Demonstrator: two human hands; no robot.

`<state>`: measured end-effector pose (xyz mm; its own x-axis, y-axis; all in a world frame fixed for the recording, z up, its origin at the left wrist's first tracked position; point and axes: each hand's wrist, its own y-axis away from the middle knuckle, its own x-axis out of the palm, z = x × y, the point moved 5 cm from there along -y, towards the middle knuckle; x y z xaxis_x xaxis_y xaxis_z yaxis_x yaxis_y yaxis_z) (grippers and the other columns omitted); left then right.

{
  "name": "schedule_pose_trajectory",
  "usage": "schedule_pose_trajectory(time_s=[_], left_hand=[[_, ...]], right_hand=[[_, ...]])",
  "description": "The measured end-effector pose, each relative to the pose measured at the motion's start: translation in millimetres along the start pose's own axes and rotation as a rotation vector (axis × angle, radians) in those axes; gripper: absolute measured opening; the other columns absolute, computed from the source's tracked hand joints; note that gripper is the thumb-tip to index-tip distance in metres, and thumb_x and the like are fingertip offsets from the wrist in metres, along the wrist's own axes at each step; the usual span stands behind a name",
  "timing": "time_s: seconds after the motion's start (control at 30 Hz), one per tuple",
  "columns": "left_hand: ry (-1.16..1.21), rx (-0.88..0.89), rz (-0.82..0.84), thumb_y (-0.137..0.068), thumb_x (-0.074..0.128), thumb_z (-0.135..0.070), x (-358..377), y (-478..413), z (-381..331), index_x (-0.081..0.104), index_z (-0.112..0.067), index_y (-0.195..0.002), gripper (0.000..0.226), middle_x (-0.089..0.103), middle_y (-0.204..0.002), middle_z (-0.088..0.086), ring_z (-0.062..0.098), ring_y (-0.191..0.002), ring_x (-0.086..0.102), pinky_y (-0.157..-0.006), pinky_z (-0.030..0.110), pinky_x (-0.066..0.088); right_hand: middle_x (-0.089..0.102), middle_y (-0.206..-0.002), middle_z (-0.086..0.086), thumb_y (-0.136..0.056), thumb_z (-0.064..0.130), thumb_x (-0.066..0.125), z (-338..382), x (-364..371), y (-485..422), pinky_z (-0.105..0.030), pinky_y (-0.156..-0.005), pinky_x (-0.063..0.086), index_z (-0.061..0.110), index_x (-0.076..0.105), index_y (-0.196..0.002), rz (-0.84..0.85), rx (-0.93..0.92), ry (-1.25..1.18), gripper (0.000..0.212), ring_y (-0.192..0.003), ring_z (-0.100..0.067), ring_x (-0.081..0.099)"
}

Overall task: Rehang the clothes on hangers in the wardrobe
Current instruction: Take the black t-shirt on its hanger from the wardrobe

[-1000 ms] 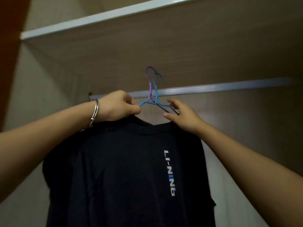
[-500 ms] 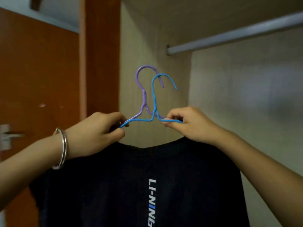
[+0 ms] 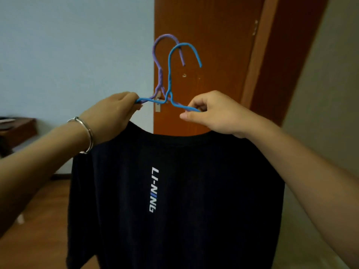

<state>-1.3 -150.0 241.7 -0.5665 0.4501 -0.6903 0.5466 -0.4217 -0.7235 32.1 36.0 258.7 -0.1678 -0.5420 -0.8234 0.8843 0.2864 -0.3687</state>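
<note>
The black T-shirt (image 3: 174, 191) hangs in mid-air in front of the person, draped over two thin wire hangers nested together, a blue hanger (image 3: 168, 74) and a purple hanger (image 3: 154, 55). Both hooks stand upright and free above the collar. Behind them are a brown door (image 3: 213, 35) and a pale wall (image 3: 77, 45); no wardrobe rail is in view.

The left hand (image 3: 114, 111), with a metal bracelet (image 3: 88, 133) at the wrist, has its fingers curled round the left arm of the hangers where it enters the shirt's shoulder. The right hand (image 3: 211, 113) pinches the blue wire on the right arm between thumb and bent fingers. Whether the purple wire is also in that pinch cannot be told.

The shirt looks light and limp, so it will sag and swing and could slide off a tilted hanger. The coated wire looks thin and springy and is likely to flex rather than carry the load stiffly. The two hooks are slightly offset and may snag each other or catch the rail unevenly.

The best hold is probably on the wire shoulders close to the neck, as now, keeping both arms level. If one hanger is surplus, it should be drawn out by its twisted neck while the other hand steadies the collar.
</note>
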Motion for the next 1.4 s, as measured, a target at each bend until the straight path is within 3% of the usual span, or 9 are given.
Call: schedule_pose_trajectory(time_s=[0.23, 0.33, 0.47, 0.63, 0.73, 0.87, 1.0, 1.17, 1.4], left_hand=[[-0.143, -0.209, 0.043, -0.096, 0.035, -0.024, 19.2, -5.1, 123.0, 0.049, 0.001, -0.102, 0.029, 0.056, -0.106, 0.026, 0.044, -0.09, 0.054, -0.076, 0.047, 0.041], [-0.171, -0.191, -0.014, -0.096, 0.035, -0.022, 19.7, -9.6, 169.9, 0.048, 0.003, -0.103, 0.029, 0.055, -0.106, 0.029, 0.048, -0.089, 0.053, -0.076, 0.051, 0.043], [-0.232, -0.227, -0.051, -0.097, 0.034, -0.019, 29.7, -9.6, 220.9, 0.046, 0.004, -0.105, 0.028, 0.053, -0.11, 0.03, 0.051, -0.083, 0.053, -0.07, 0.052, 0.042], [-0.381, -0.252, -0.088, -0.097, 0.035, -0.014, 58.8, 3.9, 272.0, 0.05, 0.007, -0.101, 0.026, 0.053, -0.102, 0.033, 0.045, -0.058, 0.047, -0.055, 0.037, 0.025], [-0.461, -0.353, -0.096, -0.097, 0.036, -0.014, 71.7, 10.6, 313.9, 0.05, 0.007, -0.103, 0.027, 0.053, -0.103, 0.033, 0.05, -0.066, 0.051, -0.055, 0.042, 0.029], [-0.517, -0.545, -0.094, -0.096, 0.036, -0.016, 88.3, 14.2, 372.7, 0.049, 0.006, -0.108, 0.028, 0.051, -0.11, 0.033, 0.052, -0.083, 0.052, -0.07, 0.052, 0.039], [-0.591, -0.623, -0.108, -0.094, 0.034, -0.02, 110.7, 17.1, 426.4, 0.05, 0.008, -0.1, 0.033, 0.054, -0.102, 0.036, 0.052, -0.085, 0.053, -0.073, 0.054, 0.042], [-0.614, -0.828, -0.088, -0.095, 0.041, -0.017, 116.2, 30.3, 480.4, 0.053, 0.005, -0.095, 0.025, 0.059, -0.098, 0.031, 0.045, -0.089, 0.054, -0.074, 0.044, 0.038], [-0.778, -1.082, -0.111, -0.09, 0.049, -0.014, 73.2, 98.7, 519.1, 0.057, 0.008, -0.091, 0.024, 0.062, -0.085, 0.031, 0.044, -0.079, 0.059, -0.065, 0.032, 0.028]], right_hand=[[0.055, -0.072, -0.001, -0.086, 0.041, 0.057, 14.5, 74.7, -113.3, -0.026, -0.056, 0.036, 0.01, 0.067, -0.094, -0.055, -0.061, 0.059, 0.034, -0.065, -0.014, 0.049], [0.067, -0.095, -0.009, -0.083, 0.042, 0.06, 22.1, 95.1, -160.7, -0.038, -0.079, 0.05, 0.016, 0.068, -0.099, -0.082, -0.083, 0.009, 0.031, -0.09, -0.025, 0.061], [0.061, -0.109, -0.005, -0.086, 0.03, 0.061, 17.7, 129.0, -210.1, -0.036, -0.093, 0.047, 0.023, 0.061, -0.114, 0.123, -0.12, -0.042, 0.029, -0.102, -0.022, 0.057], [0.056, -0.104, 0.003, -0.09, 0.031, 0.056, -3.4, 188.1, -265.8, -0.021, -0.082, 0.045, 0.023, 0.059, -0.117, 0.174, -0.156, -0.016, 0.029, -0.098, -0.014, 0.054], [0.059, -0.105, 0.004, -0.087, 0.039, 0.058, -24.4, 221.3, -305.5, -0.015, -0.071, 0.04, 0.021, 0.058, -0.118, 0.123, -0.205, -0.03, 0.035, -0.099, -0.013, 0.055], [0.045, -0.138, -0.002, -0.082, 0.044, 0.062, -54.9, 276.7, -377.8, -0.019, -0.097, 0.028, 0.023, 0.038, -0.138, 0.186, -0.262, -0.093, 0.063, -0.127, -0.015, 0.042], [0.054, -0.106, 0.003, -0.08, 0.046, 0.063, -64.0, 333.8, -463.7, -0.029, -0.087, 0.039, 0.026, 0.051, -0.123, 0.198, -0.241, -0.172, 0.049, -0.098, -0.015, 0.049], [0.063, -0.087, 0.004, -0.082, 0.044, 0.061, -35.3, 392.6, -546.1, -0.039, -0.082, 0.048, 0.025, 0.066, -0.094, 0.266, -0.412, -0.266, 0.023, -0.091, -0.023, 0.06], [0.067, -0.112, 0.0, -0.086, 0.033, 0.06, 78.5, 468.5, -602.6, -0.032, -0.082, 0.043, 0.026, 0.068, -0.104, 0.355, -0.723, -0.415, 0.021, -0.107, -0.02, 0.058]])
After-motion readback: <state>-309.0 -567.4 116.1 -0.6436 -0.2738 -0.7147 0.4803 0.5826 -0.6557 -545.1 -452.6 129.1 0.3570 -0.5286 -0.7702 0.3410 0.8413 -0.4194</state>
